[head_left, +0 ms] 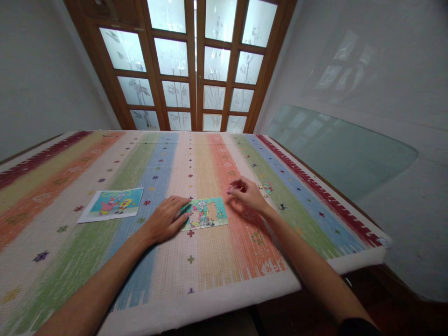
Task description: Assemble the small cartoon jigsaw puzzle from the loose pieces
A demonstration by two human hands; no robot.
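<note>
A partly assembled jigsaw puzzle [217,211] with cartoon figures lies on the striped cloth, with gaps where the cloth shows through. My left hand [168,218] rests over its left edge, fingers stretched out and lying flat, covering that side. Just right of the puzzle, my right hand [247,193] is raised a little above the cloth. Its thumb and fingertips pinch a small pinkish puzzle piece [230,190]. Beyond that hand, several loose puzzle pieces [268,187] sit in a small cluster on the green stripe.
A printed reference picture [114,204] of the cartoon lies to the left. The striped tablecloth [206,261] covers the table, whose front edge is near me. A glass panel [336,149] stands along the right wall, and wooden glazed doors [196,70] are behind the table.
</note>
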